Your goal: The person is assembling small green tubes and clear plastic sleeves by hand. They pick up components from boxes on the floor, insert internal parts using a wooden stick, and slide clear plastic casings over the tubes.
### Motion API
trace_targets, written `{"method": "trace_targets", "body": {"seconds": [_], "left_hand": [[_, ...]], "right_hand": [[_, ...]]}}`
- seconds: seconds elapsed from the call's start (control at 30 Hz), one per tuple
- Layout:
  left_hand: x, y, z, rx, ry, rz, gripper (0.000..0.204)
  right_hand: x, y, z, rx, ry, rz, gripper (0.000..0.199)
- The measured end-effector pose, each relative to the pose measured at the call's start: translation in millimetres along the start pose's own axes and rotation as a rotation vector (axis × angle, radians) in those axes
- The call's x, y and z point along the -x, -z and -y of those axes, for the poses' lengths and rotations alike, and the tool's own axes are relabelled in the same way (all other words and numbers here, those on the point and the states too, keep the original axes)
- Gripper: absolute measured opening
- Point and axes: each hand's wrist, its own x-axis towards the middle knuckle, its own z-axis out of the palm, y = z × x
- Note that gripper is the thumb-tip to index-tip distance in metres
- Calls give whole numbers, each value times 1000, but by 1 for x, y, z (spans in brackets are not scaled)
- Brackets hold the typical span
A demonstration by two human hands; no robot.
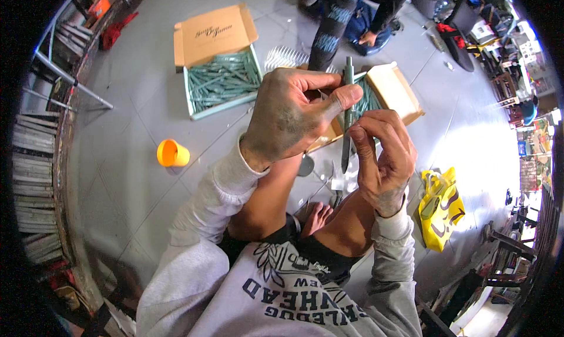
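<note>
In front of me I hold a slim, dark green pen-like stick (pixel 348 111) upright, its narrower tip pointing down. My left hand (pixel 288 114) is closed, pinching the upper part between thumb and forefinger. Lower down, the closed fingertips of my right hand (pixel 385 155) grip the same stick. Behind my hands is an open cardboard box (pixel 396 93) with similar green sticks, partly hidden. Farther left stands another open box (pixel 214 34), filled with many green sticks. A clear ribbed plastic tray (pixel 285 58) lies between the boxes.
An orange cup (pixel 173 153) is on the grey tiled floor to my left. A yellow bag (pixel 440 211) lies at the right. Ahead, another person's leg (pixel 335 29) and hand (pixel 368 39) show. Stacked slats (pixel 36 161) line the left wall, and cluttered shelves (pixel 529 161) the right.
</note>
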Motion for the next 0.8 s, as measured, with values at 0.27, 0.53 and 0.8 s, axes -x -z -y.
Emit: {"method": "trace_targets", "body": {"seconds": [0.27, 0.53, 0.8], "left_hand": [[-62, 8, -84, 43, -311, 54, 25], [-129, -4, -160, -246, -545, 40, 37], [-117, -10, -149, -167, -459, 99, 39]], "right_hand": [[-61, 58, -4, -217, 137, -67, 41], [-107, 79, 8, -157, 340, -191, 59], [-88, 84, 15, 380, 648, -350, 43]]}}
